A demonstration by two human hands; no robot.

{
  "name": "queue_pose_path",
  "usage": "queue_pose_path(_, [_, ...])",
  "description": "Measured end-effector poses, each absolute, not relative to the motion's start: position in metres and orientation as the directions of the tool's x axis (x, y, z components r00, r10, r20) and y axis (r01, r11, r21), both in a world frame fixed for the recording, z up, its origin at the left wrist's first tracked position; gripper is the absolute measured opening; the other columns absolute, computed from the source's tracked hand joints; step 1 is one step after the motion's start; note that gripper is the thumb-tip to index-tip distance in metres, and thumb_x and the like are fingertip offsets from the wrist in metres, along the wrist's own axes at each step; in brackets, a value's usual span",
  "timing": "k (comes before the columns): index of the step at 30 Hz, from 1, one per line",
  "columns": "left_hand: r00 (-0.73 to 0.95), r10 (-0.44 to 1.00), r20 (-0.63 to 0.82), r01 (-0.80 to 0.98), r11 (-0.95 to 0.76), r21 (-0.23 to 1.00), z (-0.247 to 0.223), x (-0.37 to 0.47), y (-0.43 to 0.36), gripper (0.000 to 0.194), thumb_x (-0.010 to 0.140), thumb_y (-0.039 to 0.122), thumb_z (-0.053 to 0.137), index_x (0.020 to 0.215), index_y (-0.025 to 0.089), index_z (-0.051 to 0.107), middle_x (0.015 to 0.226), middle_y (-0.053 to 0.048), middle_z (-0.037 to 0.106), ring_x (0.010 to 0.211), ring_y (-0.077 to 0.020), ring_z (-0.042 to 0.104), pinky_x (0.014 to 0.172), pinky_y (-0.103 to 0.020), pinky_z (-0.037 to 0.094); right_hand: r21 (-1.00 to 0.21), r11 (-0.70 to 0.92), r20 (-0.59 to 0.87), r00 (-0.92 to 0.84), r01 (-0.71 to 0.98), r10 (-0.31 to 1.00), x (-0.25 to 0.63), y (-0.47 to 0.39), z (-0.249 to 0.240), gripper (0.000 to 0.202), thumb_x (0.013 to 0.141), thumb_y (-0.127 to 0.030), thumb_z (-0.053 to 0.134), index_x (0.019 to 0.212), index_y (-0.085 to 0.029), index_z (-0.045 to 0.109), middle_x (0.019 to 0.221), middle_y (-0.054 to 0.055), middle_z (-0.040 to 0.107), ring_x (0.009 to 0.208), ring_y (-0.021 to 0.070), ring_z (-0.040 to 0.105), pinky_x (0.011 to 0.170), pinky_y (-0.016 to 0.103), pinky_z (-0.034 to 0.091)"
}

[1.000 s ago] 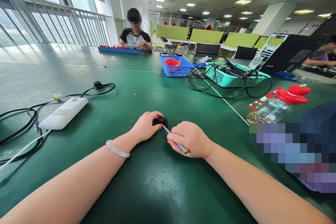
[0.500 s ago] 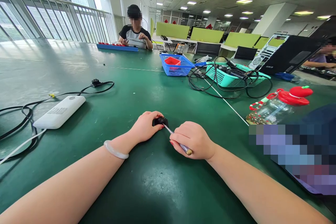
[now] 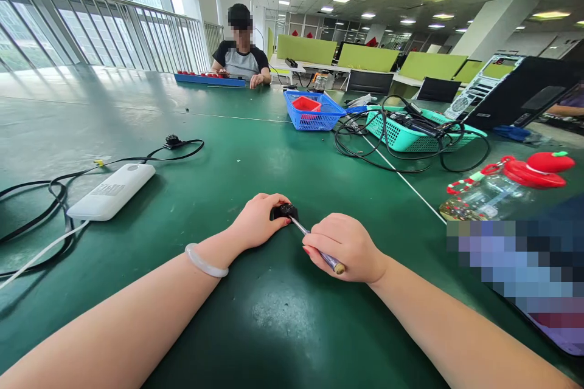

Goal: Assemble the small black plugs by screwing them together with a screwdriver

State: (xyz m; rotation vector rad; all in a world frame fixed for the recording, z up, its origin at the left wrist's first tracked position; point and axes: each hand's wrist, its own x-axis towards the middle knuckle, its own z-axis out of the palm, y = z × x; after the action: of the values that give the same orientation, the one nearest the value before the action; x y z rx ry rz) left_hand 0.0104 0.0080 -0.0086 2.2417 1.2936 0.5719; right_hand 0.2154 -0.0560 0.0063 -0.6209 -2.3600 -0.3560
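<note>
My left hand (image 3: pixel 260 220) pinches a small black part (image 3: pixel 286 211) against the green table, thumb at the near side and fingers over the far side. What kind of part it is I cannot make out. My right hand (image 3: pixel 344 246) is closed around a screwdriver-like tool (image 3: pixel 331 261) with a slim metal shaft and a pale-ended handle. The tool slants up toward me, and its tip meets the black part at the right edge of my left thumb. Whether the tip sits in a screw is too small to tell.
A white power bank (image 3: pixel 114 191) with cables lies left. Ahead are a blue basket (image 3: pixel 314 121) and a teal basket (image 3: pixel 401 137) tangled with black cables. At right stand a red-lidded bottle (image 3: pixel 493 194) and a computer case (image 3: pixel 515 94). A person (image 3: pixel 239 58) sits across the table.
The view has shifted slightly, so most things appear a little further right. Both hands keep their holds on the black part and the tool. The person opposite has lowered a hand to the table.
</note>
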Motion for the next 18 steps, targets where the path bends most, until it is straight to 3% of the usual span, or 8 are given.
queue_pose_path(13, [0.446, 0.889, 0.101, 0.691, -0.414, 0.592, -0.0086, 0.0124, 0.0061, 0.043, 0.08, 0.032, 0.064, 0.122, 0.031, 0.057, 0.114, -0.001, 0.067, 0.116, -0.0241, 0.053, 0.1, -0.04, 0.045, 0.09, 0.837, 0.684, -0.645, 0.54, 0.342, 0.2169, -0.0561, 0.005, 0.014, 0.089, -0.017, 0.052, 0.077, -0.02, 0.06, 0.065, 0.0, 0.06, 0.059, 0.0124, 0.05, 0.056, 0.028, 0.036])
queue_pose_path(18, [0.469, 0.876, 0.114, 0.682, -0.441, 0.583, -0.0086, 0.0123, 0.0061, 0.036, 0.081, 0.032, 0.062, 0.117, 0.03, 0.06, 0.117, 0.0, 0.066, 0.117, -0.0245, 0.052, 0.102, -0.041, 0.043, 0.065, 0.832, 0.694, -0.624, 0.551, 0.359, 0.219, -0.0548, 0.004, 0.015, 0.088, -0.016, 0.051, 0.077, -0.02, 0.06, 0.064, 0.0, 0.06, 0.058, 0.0125, 0.05, 0.056, 0.028, 0.036])
